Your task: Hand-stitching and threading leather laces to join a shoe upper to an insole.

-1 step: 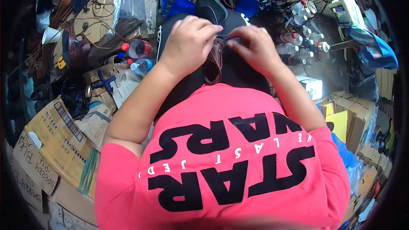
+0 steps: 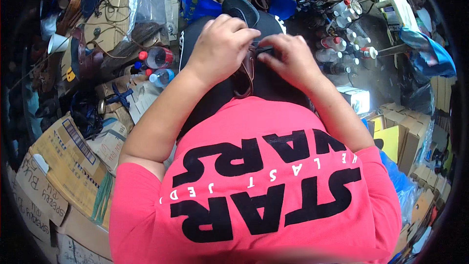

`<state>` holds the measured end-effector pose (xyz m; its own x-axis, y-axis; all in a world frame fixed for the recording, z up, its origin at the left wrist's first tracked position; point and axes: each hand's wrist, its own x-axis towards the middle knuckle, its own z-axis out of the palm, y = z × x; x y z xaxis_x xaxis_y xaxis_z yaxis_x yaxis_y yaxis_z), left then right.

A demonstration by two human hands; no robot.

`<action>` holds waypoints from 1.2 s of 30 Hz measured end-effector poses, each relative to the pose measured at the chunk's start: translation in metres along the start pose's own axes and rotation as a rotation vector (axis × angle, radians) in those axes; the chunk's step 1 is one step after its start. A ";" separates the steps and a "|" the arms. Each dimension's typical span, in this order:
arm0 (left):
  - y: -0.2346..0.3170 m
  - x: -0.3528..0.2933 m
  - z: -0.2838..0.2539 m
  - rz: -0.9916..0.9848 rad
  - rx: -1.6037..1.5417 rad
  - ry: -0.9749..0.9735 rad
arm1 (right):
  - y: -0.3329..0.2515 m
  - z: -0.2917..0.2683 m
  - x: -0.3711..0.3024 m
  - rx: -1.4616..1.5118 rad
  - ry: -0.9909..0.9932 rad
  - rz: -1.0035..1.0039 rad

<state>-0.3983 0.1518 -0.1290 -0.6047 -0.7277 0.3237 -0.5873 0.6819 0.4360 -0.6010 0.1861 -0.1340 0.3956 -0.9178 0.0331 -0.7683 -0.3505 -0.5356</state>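
Note:
A brown leather shoe [image 2: 248,66] lies between my thighs, its opening toward me. Beyond it a dark, rounded sole-like piece [image 2: 239,9] sticks up past my knuckles. My left hand [image 2: 222,44] is closed over the shoe's left side, thumb and fingers pinched together; what they grip is hidden. From the right, my right hand [image 2: 289,57] bends in with thumb and forefinger around a thin dark lace [image 2: 264,48]. The fingertips of both hands are close together over the shoe's front, where the lacing is mostly covered.
A blue bag [image 2: 196,0] with several brown shoes stands ahead. Plastic bottles stand at the right [image 2: 334,44], and more lie at the left [image 2: 159,58]. Cardboard boxes [image 2: 68,154] are stacked at the lower left, and other cartons [image 2: 403,122] at the right.
My left hand has moved slightly up and right. The right hand has shifted a little down and left, bringing the fingertips closer. The shoe has barely moved.

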 end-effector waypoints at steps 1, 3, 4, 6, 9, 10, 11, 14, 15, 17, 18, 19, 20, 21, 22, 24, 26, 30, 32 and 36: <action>0.002 0.009 0.004 0.054 0.030 0.005 | -0.001 0.003 -0.004 -0.019 -0.057 -0.009; 0.003 0.020 0.011 0.080 0.099 -0.100 | -0.010 -0.010 -0.005 0.042 -0.229 0.122; 0.004 0.022 0.012 0.100 0.175 -0.200 | -0.013 -0.018 -0.009 0.045 -0.226 0.126; 0.001 0.016 0.013 0.106 0.054 -0.166 | -0.011 -0.035 -0.017 0.119 -0.525 0.263; -0.004 0.006 -0.006 0.031 -0.296 -0.217 | 0.023 -0.043 -0.040 0.249 -0.522 0.427; -0.005 0.002 -0.017 -0.052 -0.527 -0.303 | 0.035 -0.044 -0.045 0.215 -0.524 0.532; -0.001 0.001 -0.029 -0.049 -0.525 -0.305 | 0.051 -0.041 -0.051 0.180 -0.525 0.639; 0.016 0.006 -0.079 -0.106 -0.985 -0.429 | 0.089 -0.010 -0.074 0.732 -0.157 0.729; 0.022 0.003 -0.094 -0.141 -1.089 -0.394 | 0.090 -0.008 -0.074 1.134 0.119 0.743; 0.018 -0.006 -0.116 0.013 -1.211 -0.267 | 0.078 -0.013 -0.061 1.599 0.284 0.589; 0.008 -0.004 -0.125 0.269 -1.293 -0.224 | 0.081 -0.017 -0.057 1.782 0.348 0.518; 0.012 -0.010 -0.137 0.248 -1.376 -0.178 | 0.088 -0.022 -0.053 1.962 0.413 0.439; 0.009 -0.017 -0.149 0.271 -1.399 -0.158 | 0.097 -0.029 -0.051 2.110 0.408 0.309; 0.007 -0.028 -0.159 0.212 -1.449 -0.108 | 0.103 -0.040 -0.050 2.188 0.401 0.241; 0.005 -0.037 -0.168 0.175 -1.411 -0.061 | 0.111 -0.052 -0.052 2.174 0.422 0.212; 0.004 -0.056 -0.182 0.140 -1.362 -0.005 | 0.129 -0.072 -0.060 2.126 0.512 0.214; 0.000 -0.075 -0.182 -0.006 -1.397 0.023 | 0.135 -0.088 -0.070 2.059 0.666 0.310; -0.020 -0.111 -0.176 -0.101 -1.561 0.459 | 0.162 -0.107 -0.108 1.916 0.911 0.526; -0.044 -0.132 -0.182 -0.172 -1.607 0.604 | 0.184 -0.112 -0.134 1.928 0.962 0.583; -0.074 -0.161 -0.181 -0.418 -1.458 0.680 | 0.234 -0.139 -0.195 1.691 1.199 0.824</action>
<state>-0.1601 0.2051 -0.0610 0.0142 -0.9947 0.1019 0.5621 0.0923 0.8219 -0.9275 0.2572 -0.1486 -0.5912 -0.6160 -0.5206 0.7202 -0.1126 -0.6846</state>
